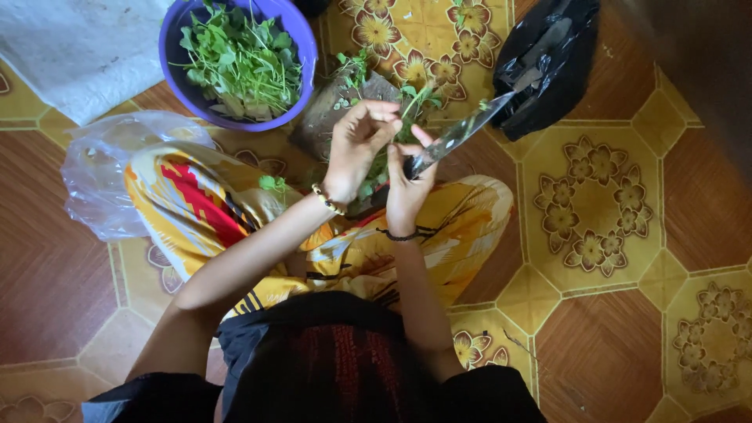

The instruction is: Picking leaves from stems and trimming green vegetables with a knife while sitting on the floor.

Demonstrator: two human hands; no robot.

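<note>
My left hand point(356, 145) pinches a bunch of leafy green stems point(413, 100) above a worn wooden chopping board point(333, 117). Close beside it on the right, my right hand point(407, 184) grips the handle of a long knife point(462, 129), whose shiny blade points up and to the right. The two hands are almost touching over my knees, which are covered in bright yellow and red patterned cloth point(204, 204). A purple bowl point(301, 47) full of picked green leaves stands at the upper left, just beyond the board.
A black plastic bag point(548, 63) lies at the upper right near the knife tip. A clear plastic bag point(98, 168) sits by my left knee, a white sack point(78, 47) in the top left corner. The floor point(611, 313) is patterned brown and yellow.
</note>
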